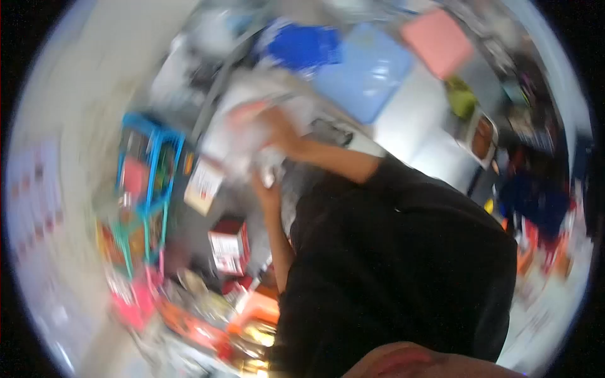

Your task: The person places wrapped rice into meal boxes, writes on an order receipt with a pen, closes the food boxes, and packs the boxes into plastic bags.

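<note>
Motion blur smears both of my hands. My right hand is over a pale, see-through plastic-like sheet or bag. Right by its fingers is a pinkish-orange piece; whether the hand grips it is unclear. Just below, my left hand is curled around a small whitish thing too blurred to name. A white-and-tan packet lies near the left hand, and a red-and-white box stands farther down on the grey surface.
A blue plastic basket holding items stands along the left edge. Beyond my hands lie a bright blue bag, a light blue board and a pink board. A green cloth and orange packets flank my body.
</note>
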Available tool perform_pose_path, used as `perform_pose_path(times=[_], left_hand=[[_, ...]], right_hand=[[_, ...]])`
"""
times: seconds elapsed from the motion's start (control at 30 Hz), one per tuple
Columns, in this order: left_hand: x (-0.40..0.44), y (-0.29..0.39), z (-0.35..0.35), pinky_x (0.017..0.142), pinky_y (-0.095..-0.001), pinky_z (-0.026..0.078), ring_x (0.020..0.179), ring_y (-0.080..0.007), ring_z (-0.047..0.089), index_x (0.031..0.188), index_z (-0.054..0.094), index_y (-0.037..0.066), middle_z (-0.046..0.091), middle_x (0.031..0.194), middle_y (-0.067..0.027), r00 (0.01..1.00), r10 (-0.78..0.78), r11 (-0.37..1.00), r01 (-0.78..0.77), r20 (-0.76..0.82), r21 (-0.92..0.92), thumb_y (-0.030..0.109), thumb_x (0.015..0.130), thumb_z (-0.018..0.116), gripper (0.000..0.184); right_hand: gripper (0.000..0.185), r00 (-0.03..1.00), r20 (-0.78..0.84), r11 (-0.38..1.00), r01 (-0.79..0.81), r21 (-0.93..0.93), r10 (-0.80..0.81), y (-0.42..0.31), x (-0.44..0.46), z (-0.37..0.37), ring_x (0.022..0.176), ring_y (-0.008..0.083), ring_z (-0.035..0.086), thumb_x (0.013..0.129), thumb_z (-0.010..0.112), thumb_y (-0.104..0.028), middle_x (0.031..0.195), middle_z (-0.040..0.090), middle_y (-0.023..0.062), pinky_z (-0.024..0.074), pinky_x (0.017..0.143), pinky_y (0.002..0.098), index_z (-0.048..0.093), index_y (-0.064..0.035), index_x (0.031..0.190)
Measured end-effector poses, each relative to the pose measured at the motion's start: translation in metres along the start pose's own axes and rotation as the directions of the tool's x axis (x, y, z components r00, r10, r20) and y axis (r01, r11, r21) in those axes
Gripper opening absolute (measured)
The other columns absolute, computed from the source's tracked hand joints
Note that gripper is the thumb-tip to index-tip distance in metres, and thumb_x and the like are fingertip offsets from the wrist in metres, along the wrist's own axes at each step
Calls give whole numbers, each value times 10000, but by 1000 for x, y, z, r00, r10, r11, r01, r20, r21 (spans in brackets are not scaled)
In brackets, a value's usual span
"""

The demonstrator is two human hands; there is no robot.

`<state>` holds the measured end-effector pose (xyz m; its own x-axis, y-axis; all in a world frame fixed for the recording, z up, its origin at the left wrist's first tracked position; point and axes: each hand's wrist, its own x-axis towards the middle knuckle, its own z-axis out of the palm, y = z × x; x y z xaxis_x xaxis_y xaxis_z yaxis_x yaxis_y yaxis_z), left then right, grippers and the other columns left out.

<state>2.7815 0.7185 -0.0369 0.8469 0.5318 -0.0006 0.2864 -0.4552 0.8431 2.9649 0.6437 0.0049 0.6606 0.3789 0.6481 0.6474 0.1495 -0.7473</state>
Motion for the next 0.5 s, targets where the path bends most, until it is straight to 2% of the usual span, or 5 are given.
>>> perform_pose_path(times=[0.1, 0.13, 0.27, 0.4, 0.5], left_hand=[[-8, 64, 7, 888, -401, 456, 1023, -346, 587, 1187, 558, 52, 624, 1097, -177, 959, 107, 988, -131, 261, 77, 86, 857, 568, 332], [-8, 65, 19, 869, -430, 458, 991, -360, 591, 1171, 567, 56, 643, 1046, -163, 918, 337, 936, -303, 210, -180, 96, 868, 553, 306], [-41, 25, 30, 890, -446, 451, 1013, -347, 584, 1122, 618, 79, 638, 1071, -149, 838, 171, 984, -171, 519, -49, 227, 902, 556, 272], [-69, -8, 22, 864, -440, 463, 997, -339, 594, 1076, 639, 85, 646, 1050, -135, 922, 45, 999, -50, 386, 5, 239, 897, 564, 248], [-78, -30, -5, 834, -442, 476, 988, -320, 597, 1044, 652, 122, 651, 1029, -113, 981, 8, 993, -29, 192, 110, 277, 892, 544, 243]], right_hand=[[532, 953, -121, 938, -297, -180, 279, -8, -61, -95, 955, 284, 578, 659, 722, -229, 1061, 600, 114, 446, 796, 407, 563, -35, 1127], [501, 913, -180, 883, -402, -242, 367, -1, -91, -131, 919, 287, 588, 694, 704, -244, 1035, 601, 129, 459, 747, 402, 556, -14, 1113], [443, 749, -429, 666, -654, -358, 504, 36, -182, -264, 772, 298, 626, 834, 631, -301, 928, 607, 187, 511, 552, 384, 529, 69, 1056], [440, 703, -577, 734, -634, -243, 416, -42, -172, -277, 763, 296, 651, 856, 605, -262, 906, 622, 196, 540, 522, 405, 499, 72, 1124], [520, 747, -504, 367, -657, -658, 434, 22, -235, -381, 834, 362, 637, 847, 595, -333, 1027, 603, 214, 513, 576, 513, 494, 49, 1185]])
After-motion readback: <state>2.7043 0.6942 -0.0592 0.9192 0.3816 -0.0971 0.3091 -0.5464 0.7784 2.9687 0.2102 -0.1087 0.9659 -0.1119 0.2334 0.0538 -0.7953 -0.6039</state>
